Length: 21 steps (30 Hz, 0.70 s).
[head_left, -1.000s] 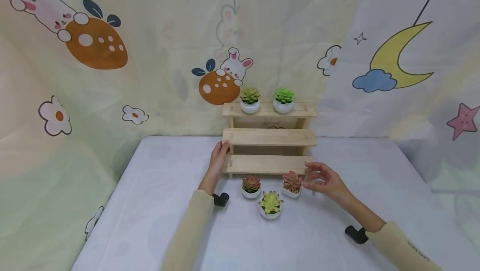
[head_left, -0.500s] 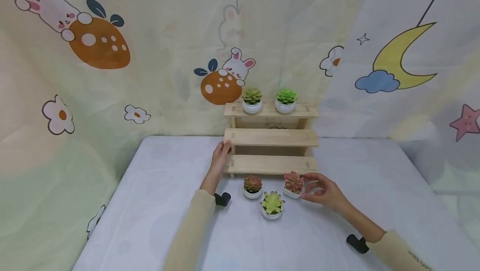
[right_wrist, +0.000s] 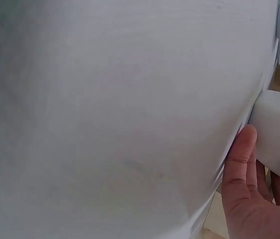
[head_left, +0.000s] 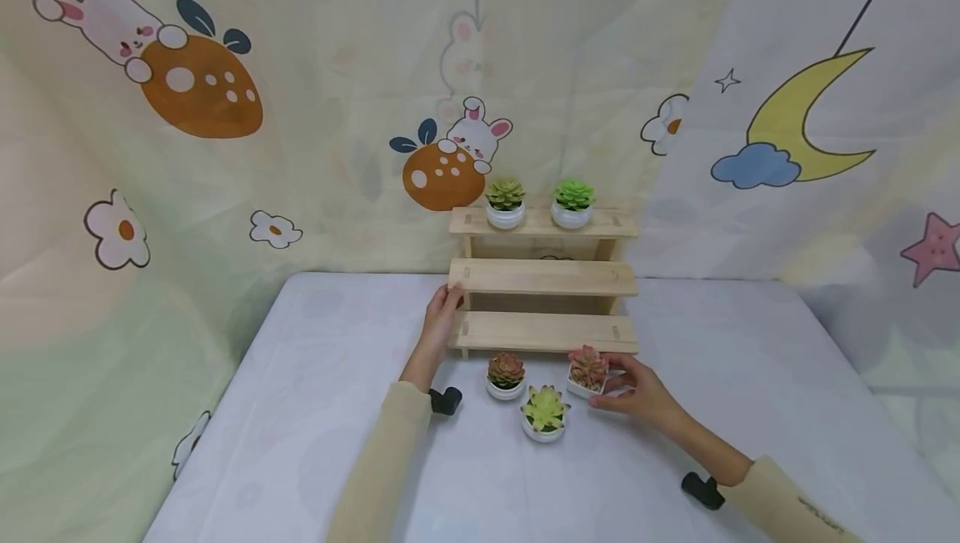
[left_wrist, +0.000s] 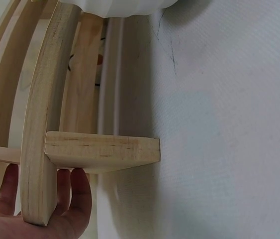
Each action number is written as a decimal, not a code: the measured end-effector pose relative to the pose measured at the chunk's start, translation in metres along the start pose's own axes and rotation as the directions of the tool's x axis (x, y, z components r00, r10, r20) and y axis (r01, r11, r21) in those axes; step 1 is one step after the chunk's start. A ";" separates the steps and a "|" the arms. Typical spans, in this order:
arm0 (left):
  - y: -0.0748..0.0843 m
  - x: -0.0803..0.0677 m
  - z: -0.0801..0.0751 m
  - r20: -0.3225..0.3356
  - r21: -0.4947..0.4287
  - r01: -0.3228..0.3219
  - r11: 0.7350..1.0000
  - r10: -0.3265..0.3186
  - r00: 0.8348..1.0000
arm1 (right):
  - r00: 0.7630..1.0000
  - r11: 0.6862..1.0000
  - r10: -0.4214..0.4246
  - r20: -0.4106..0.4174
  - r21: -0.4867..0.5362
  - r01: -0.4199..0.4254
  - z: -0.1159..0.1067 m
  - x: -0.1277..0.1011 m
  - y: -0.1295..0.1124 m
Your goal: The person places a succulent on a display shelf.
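The right hand [head_left: 633,389] is pinching the square white pot of the pink succulent [head_left: 587,371], thumb on the near wall and fingers [right_wrist: 241,159] curling round its right side; the pot is sitting on the table [head_left: 315,409] just in front of the right end of the wooden stand [head_left: 543,276], directly below the front edge of the lowest step. The stand is lying with its long axis running left to right, so its steps are rising straight behind and above the grip, with the right hand far nearer to the pot than the left. The left hand [head_left: 441,318] is resting against the left end of the stand, fingers [left_wrist: 80,191] wrapping behind the side post at the level of the middle step. To the left of the pink succulent, still in front of the stand, the reddish succulent [head_left: 506,374] is standing well apart from the grip, and the yellow-green succulent [head_left: 544,413] is sitting nearer the person, just beside the held pot. On the top step two green succulents [head_left: 540,203] are standing side by side. The lower two steps are lying bare, and nothing is standing between the held pot and the lowest step
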<state>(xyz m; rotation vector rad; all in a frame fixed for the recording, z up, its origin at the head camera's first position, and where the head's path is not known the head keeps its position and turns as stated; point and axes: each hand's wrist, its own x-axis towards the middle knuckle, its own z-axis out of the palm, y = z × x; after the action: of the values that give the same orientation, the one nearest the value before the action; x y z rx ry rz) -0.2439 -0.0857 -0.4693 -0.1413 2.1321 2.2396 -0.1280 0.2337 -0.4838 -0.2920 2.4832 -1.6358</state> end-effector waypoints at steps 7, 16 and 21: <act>-0.010 0.008 0.001 -0.016 -0.012 -0.011 1.000 0.011 1.000 | 1.000 1.000 0.026 -0.015 -0.013 -0.026 0.001 -0.001 -0.004; -0.008 0.007 0.000 -0.011 -0.017 -0.004 1.000 0.004 1.000 | 1.000 1.000 0.004 0.013 -0.002 -0.004 -0.006 -0.001 -0.004; -0.006 0.005 -0.002 0.013 -0.044 0.012 0.999 -0.011 1.000 | 0.993 0.993 -0.105 0.060 -0.045 0.108 -0.015 0.001 -0.013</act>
<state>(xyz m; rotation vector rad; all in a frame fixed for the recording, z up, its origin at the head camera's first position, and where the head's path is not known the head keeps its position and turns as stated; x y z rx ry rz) -0.2486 -0.0874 -0.4759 -0.1403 2.0713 2.2760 -0.1312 0.2413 -0.4658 -0.4784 2.5068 -1.5844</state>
